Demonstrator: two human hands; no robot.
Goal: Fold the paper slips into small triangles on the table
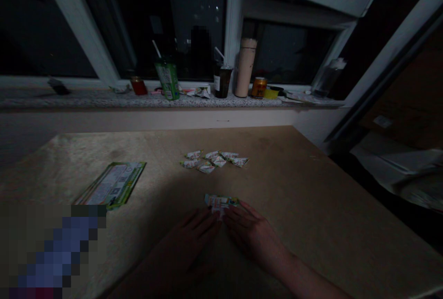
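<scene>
A small folded piece of printed paper [221, 202] lies on the brown table [311, 188] near the front. My left hand [192, 239] and my right hand [251, 232] rest flat on the table just below it, fingers stretched, fingertips pressing its near edge. Farther back sit several small folded paper pieces [214, 160] in a cluster. A stack of green printed leaflets [112, 183] lies to the left.
On the stone windowsill [86, 99] stand a green cup with a straw [168, 80], a dark drink cup [222, 82], a tall pale flask [245, 68], a red jar [139, 86] and an orange can [259, 87]. The room is dim.
</scene>
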